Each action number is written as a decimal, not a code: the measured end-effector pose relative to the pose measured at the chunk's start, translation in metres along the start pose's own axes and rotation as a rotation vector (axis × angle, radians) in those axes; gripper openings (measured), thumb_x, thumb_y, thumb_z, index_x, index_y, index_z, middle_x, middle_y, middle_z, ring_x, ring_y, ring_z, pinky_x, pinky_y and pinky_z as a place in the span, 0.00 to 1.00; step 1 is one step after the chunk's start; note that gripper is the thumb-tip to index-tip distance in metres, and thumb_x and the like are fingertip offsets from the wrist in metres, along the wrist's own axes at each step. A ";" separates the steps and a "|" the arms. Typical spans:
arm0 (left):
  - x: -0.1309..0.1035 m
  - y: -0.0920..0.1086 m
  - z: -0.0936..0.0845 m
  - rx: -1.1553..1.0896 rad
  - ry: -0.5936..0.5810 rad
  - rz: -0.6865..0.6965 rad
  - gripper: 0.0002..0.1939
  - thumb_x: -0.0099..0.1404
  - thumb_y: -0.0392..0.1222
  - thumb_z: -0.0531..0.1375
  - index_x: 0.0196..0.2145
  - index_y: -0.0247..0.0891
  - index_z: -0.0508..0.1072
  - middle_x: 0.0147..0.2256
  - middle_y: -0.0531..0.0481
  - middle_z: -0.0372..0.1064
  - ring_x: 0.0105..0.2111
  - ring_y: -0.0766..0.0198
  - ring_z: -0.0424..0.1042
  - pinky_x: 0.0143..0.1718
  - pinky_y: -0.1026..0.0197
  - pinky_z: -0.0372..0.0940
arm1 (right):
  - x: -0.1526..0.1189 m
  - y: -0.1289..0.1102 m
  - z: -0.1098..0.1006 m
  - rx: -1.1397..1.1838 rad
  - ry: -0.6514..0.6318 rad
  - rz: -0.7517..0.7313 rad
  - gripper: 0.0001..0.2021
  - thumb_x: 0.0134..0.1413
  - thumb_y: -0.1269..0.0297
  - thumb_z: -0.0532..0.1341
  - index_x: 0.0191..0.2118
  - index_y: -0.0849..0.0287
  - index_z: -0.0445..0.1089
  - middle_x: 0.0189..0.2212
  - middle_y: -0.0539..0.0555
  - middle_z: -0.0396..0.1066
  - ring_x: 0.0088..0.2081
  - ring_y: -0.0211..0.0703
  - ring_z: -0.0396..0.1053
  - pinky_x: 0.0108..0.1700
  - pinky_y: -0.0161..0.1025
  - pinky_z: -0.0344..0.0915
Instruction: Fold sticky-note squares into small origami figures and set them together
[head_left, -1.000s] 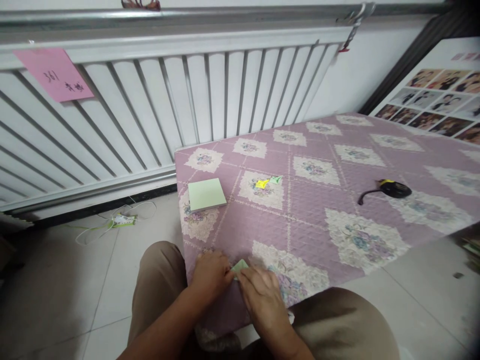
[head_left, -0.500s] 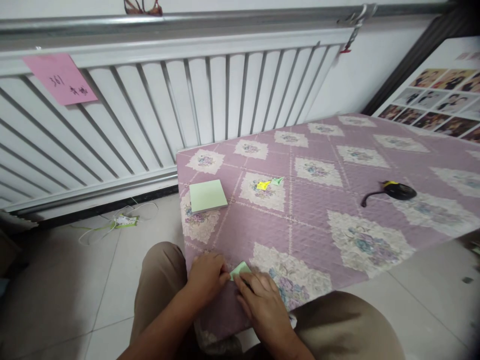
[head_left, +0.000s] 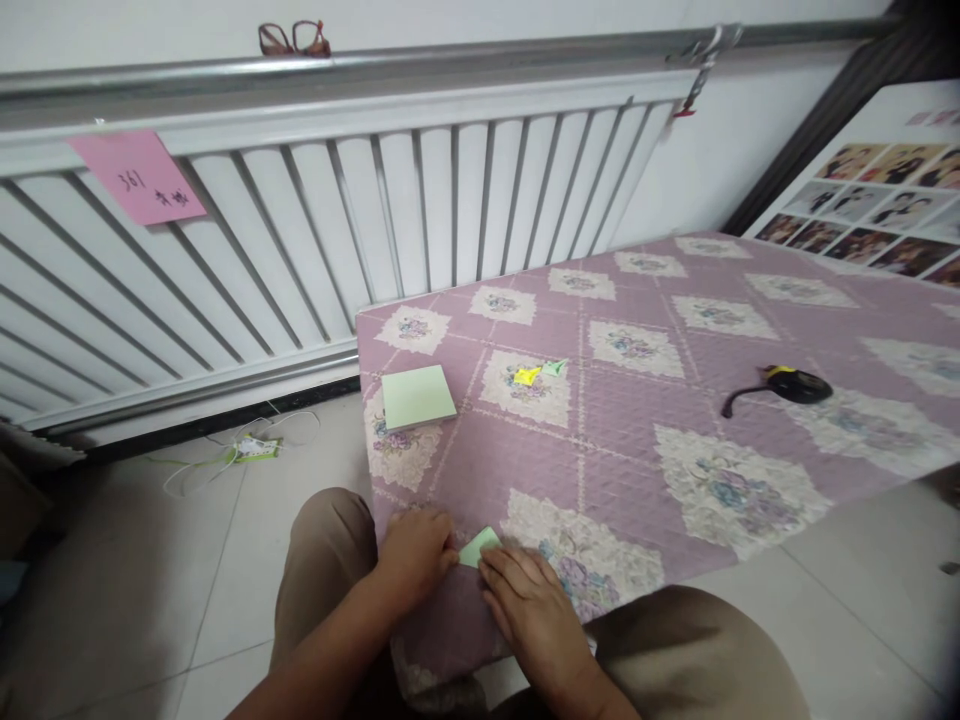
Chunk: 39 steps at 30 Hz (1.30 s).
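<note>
A small piece of folded light green paper (head_left: 478, 546) lies flat near the front left corner of the table. My left hand (head_left: 417, 556) is closed, its thumb and finger pinching the paper's left corner against the cloth. From the right, my right hand (head_left: 534, 612) rests on the paper, fingers stretched out and lying flat with their tips covering its right edge. Farther back sits a square pad of pale green paper (head_left: 418, 396). A yellow folded paper piece (head_left: 526, 376) and a green folded paper piece (head_left: 555, 367) lie side by side beyond my hands.
A purple floral cloth covers the table (head_left: 517, 455). A black and yellow object with a strap (head_left: 799, 385) lies at right, near a photo board (head_left: 877, 205). Behind stands a white radiator (head_left: 420, 200) with a pink note (head_left: 139, 178). A power strip (head_left: 255, 449) is on the floor.
My right hand has slid slightly to the right, uncovering more of the green paper. My left hand stays at its corner. The camera view has tilted up a little.
</note>
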<state>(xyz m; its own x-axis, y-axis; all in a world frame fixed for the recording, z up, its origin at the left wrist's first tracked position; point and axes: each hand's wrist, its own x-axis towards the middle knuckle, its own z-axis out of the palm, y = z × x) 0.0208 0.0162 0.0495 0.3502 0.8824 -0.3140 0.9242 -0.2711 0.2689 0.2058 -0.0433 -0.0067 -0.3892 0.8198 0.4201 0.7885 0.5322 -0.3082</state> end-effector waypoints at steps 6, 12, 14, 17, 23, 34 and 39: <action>-0.006 -0.007 0.027 0.119 0.150 0.353 0.07 0.69 0.40 0.53 0.39 0.43 0.71 0.42 0.50 0.68 0.43 0.57 0.64 0.45 0.55 0.55 | 0.000 0.002 -0.008 -0.070 -0.016 -0.046 0.12 0.58 0.70 0.57 0.47 0.53 0.70 0.46 0.51 0.73 0.49 0.45 0.69 0.54 0.46 0.61; -0.016 -0.009 0.045 0.172 0.231 0.508 0.11 0.71 0.42 0.51 0.49 0.43 0.68 0.44 0.47 0.68 0.45 0.56 0.63 0.45 0.55 0.54 | -0.008 -0.001 -0.007 -0.092 -0.058 -0.037 0.17 0.57 0.70 0.58 0.52 0.54 0.67 0.50 0.52 0.71 0.52 0.46 0.66 0.56 0.49 0.58; -0.019 -0.008 0.044 0.205 0.232 0.500 0.13 0.71 0.42 0.51 0.51 0.44 0.66 0.44 0.47 0.68 0.45 0.57 0.63 0.45 0.54 0.53 | -0.010 -0.001 -0.005 -0.081 -0.039 -0.010 0.17 0.57 0.69 0.58 0.53 0.53 0.67 0.49 0.52 0.71 0.52 0.47 0.66 0.57 0.50 0.56; -0.021 -0.006 0.042 0.243 0.238 0.509 0.15 0.72 0.44 0.50 0.55 0.45 0.62 0.44 0.47 0.67 0.44 0.57 0.63 0.44 0.53 0.53 | -0.014 0.001 -0.004 -0.068 0.001 0.014 0.16 0.57 0.66 0.58 0.52 0.51 0.67 0.45 0.51 0.73 0.50 0.47 0.66 0.58 0.50 0.53; -0.020 -0.005 0.040 0.276 0.236 0.532 0.16 0.72 0.44 0.49 0.56 0.49 0.61 0.45 0.47 0.67 0.44 0.56 0.63 0.44 0.52 0.53 | -0.018 0.008 -0.014 -0.115 0.014 0.002 0.13 0.59 0.66 0.56 0.49 0.51 0.68 0.42 0.48 0.74 0.48 0.45 0.66 0.57 0.47 0.49; -0.019 -0.009 0.040 0.266 0.315 0.552 0.15 0.72 0.44 0.49 0.55 0.49 0.63 0.46 0.47 0.66 0.44 0.57 0.63 0.42 0.53 0.52 | -0.027 0.022 -0.029 -0.184 0.068 0.017 0.11 0.62 0.65 0.52 0.46 0.51 0.70 0.42 0.46 0.75 0.45 0.42 0.68 0.54 0.45 0.48; -0.018 -0.011 0.048 0.281 0.414 0.565 0.15 0.71 0.45 0.52 0.54 0.50 0.65 0.46 0.47 0.66 0.42 0.57 0.63 0.42 0.53 0.53 | -0.036 0.026 -0.032 -0.266 0.057 0.001 0.12 0.62 0.63 0.51 0.47 0.52 0.69 0.44 0.49 0.74 0.46 0.46 0.69 0.54 0.47 0.50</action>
<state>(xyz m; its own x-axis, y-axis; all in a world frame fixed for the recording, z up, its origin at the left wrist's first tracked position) 0.0116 -0.0148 0.0084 0.7480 0.6373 0.1853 0.6443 -0.7643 0.0280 0.2557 -0.0653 -0.0024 -0.3666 0.8031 0.4697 0.8892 0.4509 -0.0769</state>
